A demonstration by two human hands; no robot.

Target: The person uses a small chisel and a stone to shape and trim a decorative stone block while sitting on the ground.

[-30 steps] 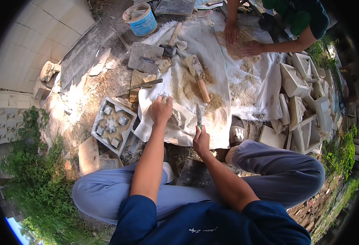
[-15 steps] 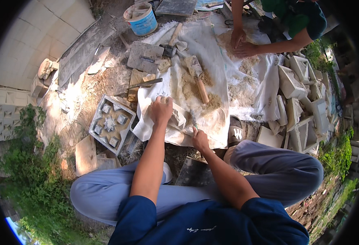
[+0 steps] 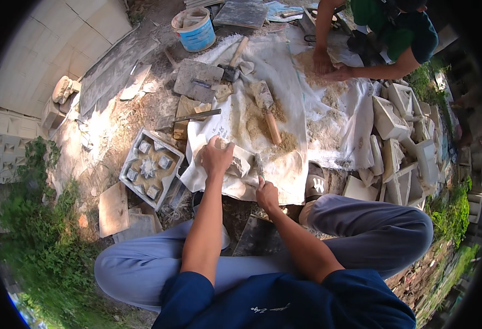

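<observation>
Left hand (image 3: 216, 157): closed over the near end of a pale block (image 3: 240, 164), fingers curled on its top; the block lies on a white sheet (image 3: 293, 175) and sticks out to the right of the hand.

Right hand (image 3: 266, 194): fist shut round the handle of a small trowel (image 3: 259, 167); the blade points up and away from the hand, its tip just beside the right edge of the block. Whether blade and block touch cannot be told.

Sheet: under both hands, spread away from them, strewn with sandy crumbs.

Mallet (image 3: 268, 112): on the sheet, beyond the right hand, wooden handle toward it.

Square mould (image 3: 151, 167): left of the left hand, near it, on the ground; star shape and small blocks inside.

Flat slab (image 3: 198, 80): well beyond the left hand, a hammer (image 3: 232, 63) just to its right.

Blue bucket (image 3: 195, 28): far beyond the left hand.

White moulds (image 3: 402, 126): a heap well to the right of the right hand.

Another person's hands (image 3: 328, 66): far beyond the right hand, pressed on the sheet's far part.

Shoe (image 3: 316, 186): just right of the right hand.
</observation>
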